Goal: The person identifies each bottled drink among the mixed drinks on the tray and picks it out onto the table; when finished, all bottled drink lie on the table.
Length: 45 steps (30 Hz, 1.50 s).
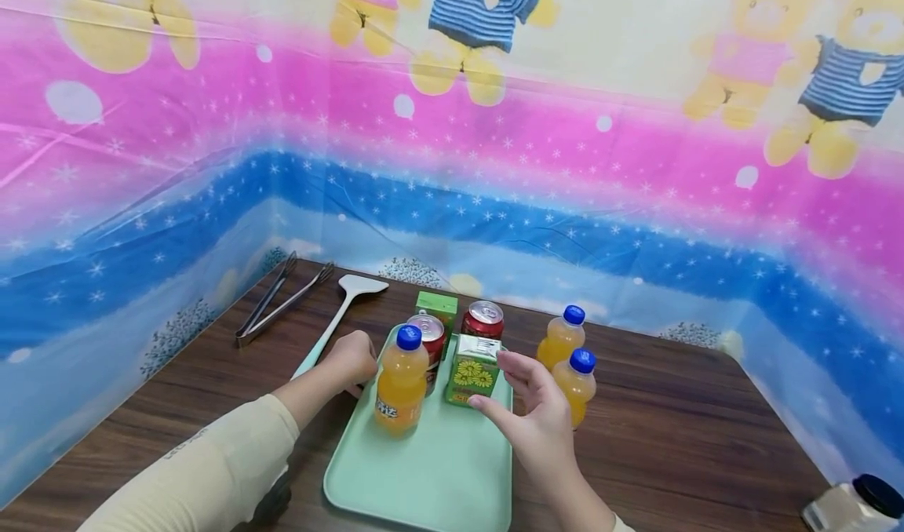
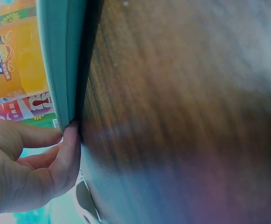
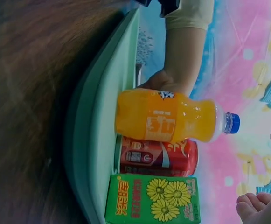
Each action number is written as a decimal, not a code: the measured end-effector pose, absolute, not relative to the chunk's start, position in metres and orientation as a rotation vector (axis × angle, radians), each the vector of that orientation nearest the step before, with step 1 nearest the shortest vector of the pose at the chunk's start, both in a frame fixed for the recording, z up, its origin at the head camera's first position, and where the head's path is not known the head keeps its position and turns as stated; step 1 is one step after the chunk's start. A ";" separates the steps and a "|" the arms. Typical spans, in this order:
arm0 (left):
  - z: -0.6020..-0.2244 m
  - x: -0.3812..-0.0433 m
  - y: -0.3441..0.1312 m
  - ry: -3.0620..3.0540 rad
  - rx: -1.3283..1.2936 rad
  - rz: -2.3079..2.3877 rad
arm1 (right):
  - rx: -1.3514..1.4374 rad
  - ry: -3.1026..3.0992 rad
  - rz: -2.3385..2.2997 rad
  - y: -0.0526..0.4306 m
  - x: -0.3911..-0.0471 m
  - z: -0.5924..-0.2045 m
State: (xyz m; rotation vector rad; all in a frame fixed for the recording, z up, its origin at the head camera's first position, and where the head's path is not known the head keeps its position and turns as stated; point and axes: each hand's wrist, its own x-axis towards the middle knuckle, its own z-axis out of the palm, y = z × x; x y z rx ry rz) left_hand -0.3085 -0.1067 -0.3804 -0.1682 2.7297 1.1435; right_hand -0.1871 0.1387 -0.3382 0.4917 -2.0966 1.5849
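My left hand (image 1: 351,359) pinches the left rim of a light green tray (image 1: 431,485), thumb above and fingers beneath, as the left wrist view shows. On the tray stand an orange soda bottle (image 1: 401,387) with a blue cap, a red soda can (image 1: 428,336) and a green drink carton (image 1: 472,371) printed with yellow flowers. Beside the carton is my right hand (image 1: 540,414), fingers and thumb spread, holding nothing; in the right wrist view a gap separates it from the carton (image 3: 154,199). A second green carton (image 1: 438,306) and red can (image 1: 483,318) stand behind, their bases hidden.
Two more orange soda bottles (image 1: 561,340) stand right of the tray, behind my right hand. Metal tongs (image 1: 278,304) and a white-headed spatula (image 1: 353,287) lie back left. A black-lidded jar (image 1: 851,504) sits at the front right. Printed cloth (image 1: 452,163) hangs around the table.
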 end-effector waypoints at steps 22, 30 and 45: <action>-0.380 -0.308 -0.106 2.741 -0.150 1.140 | 0.452 -2.223 1.653 0.128 -0.203 -0.351; -0.379 -0.307 -0.106 2.755 -0.152 1.121 | 0.496 -2.230 1.660 0.124 -0.208 -0.354; -0.379 -0.307 -0.106 2.749 -0.163 1.117 | 0.530 -2.289 1.679 0.106 -0.218 -0.359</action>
